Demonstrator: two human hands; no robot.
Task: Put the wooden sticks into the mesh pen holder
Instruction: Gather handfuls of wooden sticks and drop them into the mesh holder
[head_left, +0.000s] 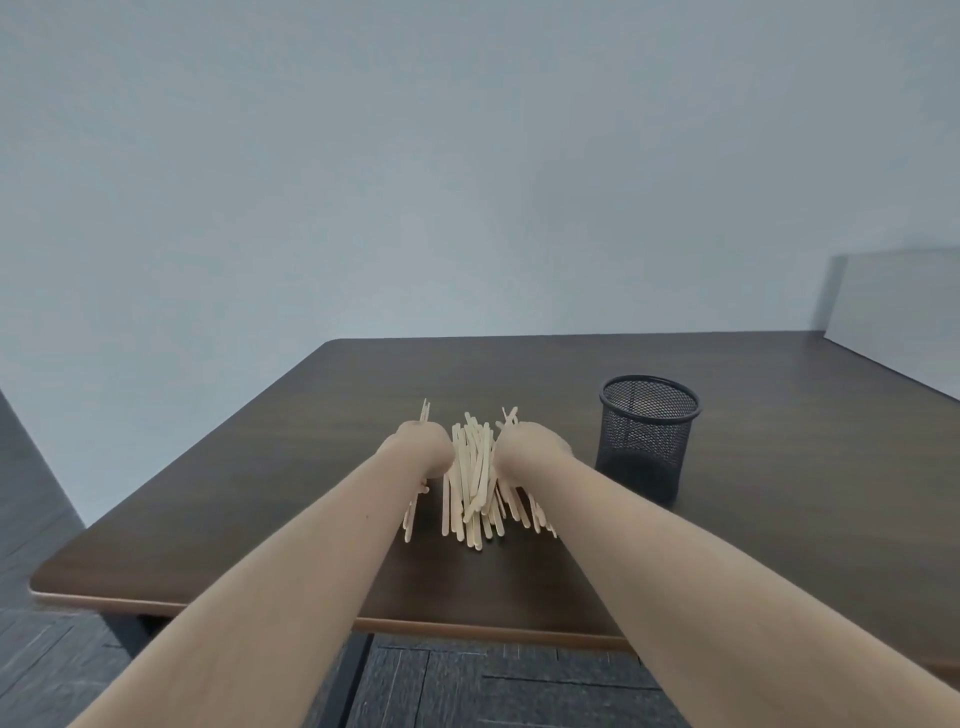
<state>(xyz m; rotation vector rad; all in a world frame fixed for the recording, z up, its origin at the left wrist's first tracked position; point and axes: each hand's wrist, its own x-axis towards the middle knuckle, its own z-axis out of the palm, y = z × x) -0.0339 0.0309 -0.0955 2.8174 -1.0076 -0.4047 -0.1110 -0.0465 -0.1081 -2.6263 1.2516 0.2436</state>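
Note:
A heap of pale wooden sticks (474, 483) lies on the dark wooden table (260, 499), roughly lengthwise away from me. My left hand (422, 448) presses on the heap's left side and my right hand (525, 447) on its right side, with sticks poking out beyond both. Fingers are hidden behind the wrists, so the grip itself cannot be seen. The black mesh pen holder (644, 436) stands upright just right of my right hand; I see no sticks in it.
A grey wall rises behind the table. A pale board (893, 312) leans at the far right edge. The table's front edge (467, 626) runs below my forearms, with dark floor (498, 686) beneath.

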